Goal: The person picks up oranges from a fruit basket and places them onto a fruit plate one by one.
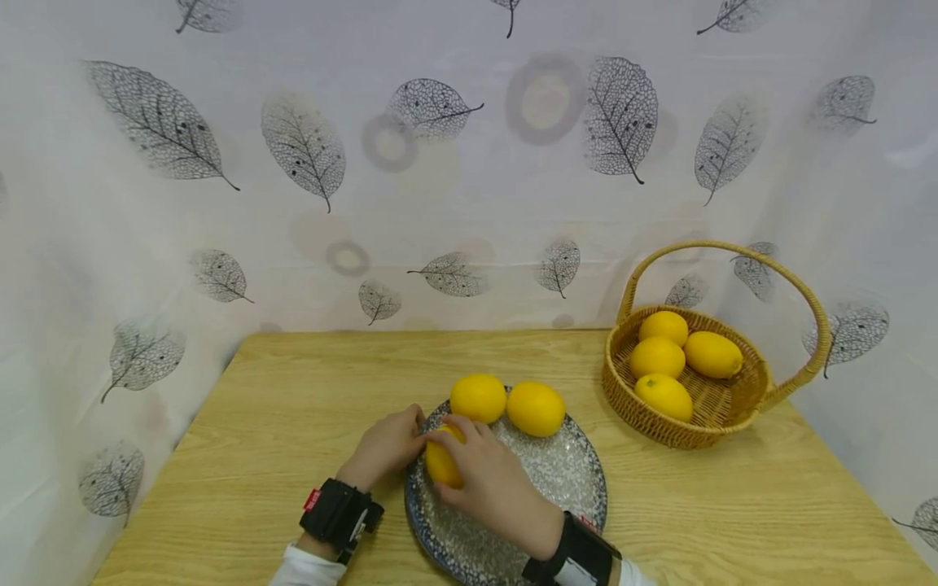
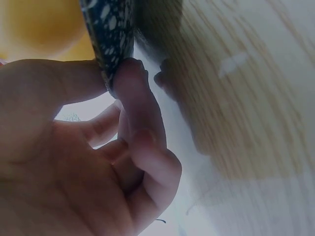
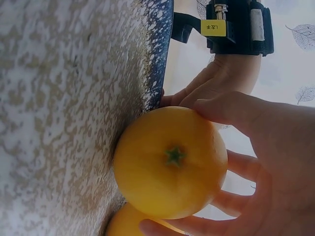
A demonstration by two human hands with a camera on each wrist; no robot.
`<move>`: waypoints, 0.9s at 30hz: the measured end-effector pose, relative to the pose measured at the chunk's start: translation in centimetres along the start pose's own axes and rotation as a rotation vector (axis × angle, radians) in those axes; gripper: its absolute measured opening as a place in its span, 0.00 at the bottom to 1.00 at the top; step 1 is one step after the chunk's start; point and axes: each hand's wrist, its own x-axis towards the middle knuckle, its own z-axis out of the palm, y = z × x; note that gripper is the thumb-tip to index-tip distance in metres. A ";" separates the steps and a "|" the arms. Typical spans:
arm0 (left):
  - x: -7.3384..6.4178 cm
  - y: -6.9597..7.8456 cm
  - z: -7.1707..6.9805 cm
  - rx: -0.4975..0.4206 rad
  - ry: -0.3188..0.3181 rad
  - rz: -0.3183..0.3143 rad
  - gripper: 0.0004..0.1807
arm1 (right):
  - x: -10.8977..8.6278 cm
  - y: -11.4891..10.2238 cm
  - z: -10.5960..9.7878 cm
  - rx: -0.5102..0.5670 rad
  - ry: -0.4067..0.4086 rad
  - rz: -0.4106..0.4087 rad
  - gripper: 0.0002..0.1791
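Observation:
A round speckled plate [image 1: 560, 468] with a dark blue rim sits on the table's near part. My left hand [image 1: 387, 446] pinches its left rim between thumb and curled fingers, as the left wrist view shows at the plate edge [image 2: 112, 42]. My right hand [image 1: 498, 484] grips a yellow lemon [image 3: 170, 164] over the plate's left side, thumb and fingers around it. The lemon appears to touch the plate, its green star-shaped stem mark facing the right wrist camera. Two more lemons, one left [image 1: 476, 398] and one right [image 1: 536, 409], lie side by side toward the plate's far rim.
A woven basket [image 1: 648, 423] with a tall arched handle [image 1: 733, 247] stands at the right back, holding several lemons [image 1: 663, 396]. The wooden table [image 1: 293, 391] meets a leaf-patterned curtain [image 1: 469, 187] behind and at both sides.

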 end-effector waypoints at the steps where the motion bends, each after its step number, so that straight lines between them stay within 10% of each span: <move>1: 0.0 0.0 0.0 -0.001 -0.001 -0.002 0.11 | 0.0 0.0 0.0 -0.003 0.000 -0.003 0.32; 27: 0.1 -0.1 0.0 0.001 -0.001 0.007 0.10 | 0.1 0.1 0.1 -0.030 0.011 -0.029 0.32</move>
